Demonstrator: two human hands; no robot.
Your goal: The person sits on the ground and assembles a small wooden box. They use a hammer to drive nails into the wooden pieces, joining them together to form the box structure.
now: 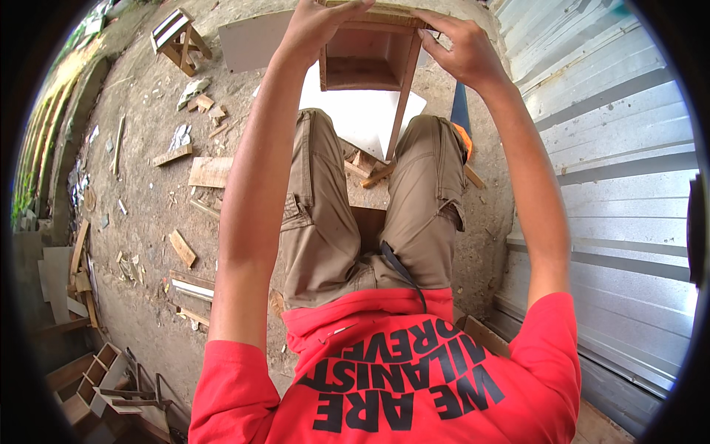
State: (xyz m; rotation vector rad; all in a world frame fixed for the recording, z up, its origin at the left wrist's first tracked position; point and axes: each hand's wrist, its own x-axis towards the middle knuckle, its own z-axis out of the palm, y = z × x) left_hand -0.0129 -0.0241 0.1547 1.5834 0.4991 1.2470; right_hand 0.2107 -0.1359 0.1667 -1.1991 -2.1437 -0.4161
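Observation:
An open-fronted wooden box (408,74) is held up beyond my knees, at the top of the view. My left hand (322,28) grips its upper left edge, the fingers closed over the top and partly cut off by the frame. On the other side, my right hand (467,50) pinches the upper right corner, fingers along the top edge and thumb below. Beneath the box lies a white board (355,111), resting across the gap between my knees. Small wood offcuts (362,164) show on the ground between my legs.
A blue blade with an orange end (460,111) stands beside my right knee. A small wooden stool (180,41) and a grey panel (251,41) are at the far left. Scattered planks (210,172) lie on the dirt. Corrugated metal sheeting (606,185) walls the right side.

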